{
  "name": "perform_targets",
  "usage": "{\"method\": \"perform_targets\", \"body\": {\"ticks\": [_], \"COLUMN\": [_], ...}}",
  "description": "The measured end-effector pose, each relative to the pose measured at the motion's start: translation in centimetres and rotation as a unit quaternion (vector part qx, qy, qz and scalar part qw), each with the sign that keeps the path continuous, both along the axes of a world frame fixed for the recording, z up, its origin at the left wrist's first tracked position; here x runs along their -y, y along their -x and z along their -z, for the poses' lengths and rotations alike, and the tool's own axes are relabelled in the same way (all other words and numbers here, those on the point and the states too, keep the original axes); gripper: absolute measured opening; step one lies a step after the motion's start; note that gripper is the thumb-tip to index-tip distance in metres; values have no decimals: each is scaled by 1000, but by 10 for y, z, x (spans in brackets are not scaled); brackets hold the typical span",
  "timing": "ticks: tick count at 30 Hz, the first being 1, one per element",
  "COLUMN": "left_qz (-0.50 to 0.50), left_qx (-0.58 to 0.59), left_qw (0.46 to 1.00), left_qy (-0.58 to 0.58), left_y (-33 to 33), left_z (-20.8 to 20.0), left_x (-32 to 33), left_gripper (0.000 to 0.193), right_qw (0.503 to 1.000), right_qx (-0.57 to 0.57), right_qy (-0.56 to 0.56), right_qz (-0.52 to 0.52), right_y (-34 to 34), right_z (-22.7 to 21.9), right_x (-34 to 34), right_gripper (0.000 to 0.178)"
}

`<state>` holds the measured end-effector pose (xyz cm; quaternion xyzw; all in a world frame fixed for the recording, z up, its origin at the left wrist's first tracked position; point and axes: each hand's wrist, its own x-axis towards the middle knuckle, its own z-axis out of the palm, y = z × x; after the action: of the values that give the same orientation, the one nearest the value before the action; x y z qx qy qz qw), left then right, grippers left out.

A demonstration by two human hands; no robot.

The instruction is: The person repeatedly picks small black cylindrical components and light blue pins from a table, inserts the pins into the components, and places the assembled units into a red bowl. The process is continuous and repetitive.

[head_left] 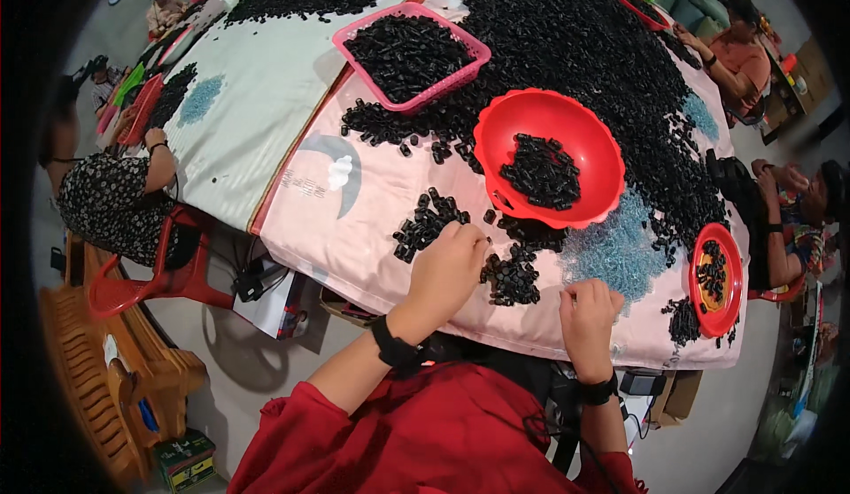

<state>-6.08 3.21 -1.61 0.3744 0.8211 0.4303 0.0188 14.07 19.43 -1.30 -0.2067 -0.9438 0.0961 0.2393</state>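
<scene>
My left hand (447,268) is closed, fingertips bent down between two small heaps of short black plastic cylinders. One heap (428,228) lies beyond its knuckles, the other heap (513,278) just right of its fingertips. Whether a piece sits in its fingers is hidden. My right hand (589,321) is closed too, thumb and fingers drawn together at the near edge of a spread of small clear bluish pieces (620,250); what it pinches is too small to tell. Beyond both hands stands a red scalloped bowl (589,144), with black cylinders (542,173) inside.
A pink basket (482,56) full of black cylinders stands farther off, beside a huge black pile (567,42) on the pink cloth (345,228). At right is a red oval tray (734,273). Other people sit around the tables; a red chair (133,286) stands left.
</scene>
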Motion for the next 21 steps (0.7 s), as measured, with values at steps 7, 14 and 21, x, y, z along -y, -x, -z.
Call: {"method": "perform_targets", "body": {"ticks": [7,14,21], "left_qz": [29,120,-2], "left_qx": [-94,33,-52], "left_qw": [989,987,995], "left_qy": [107,101,88], "left_y": [-1,-1,22], "left_z": [12,7,1], "left_x": [-12,2,-23], "left_gripper": [7,12,11], "right_qw": [999,998,998], "right_qx": [-38,-47,-49], "right_qy": [19,34,47], "right_qz": [6,2,16], "right_y": [-7,-10,-12], "right_z": [-2,0,8], "right_x": [3,6,6], "right_gripper": [18,18,22]}}
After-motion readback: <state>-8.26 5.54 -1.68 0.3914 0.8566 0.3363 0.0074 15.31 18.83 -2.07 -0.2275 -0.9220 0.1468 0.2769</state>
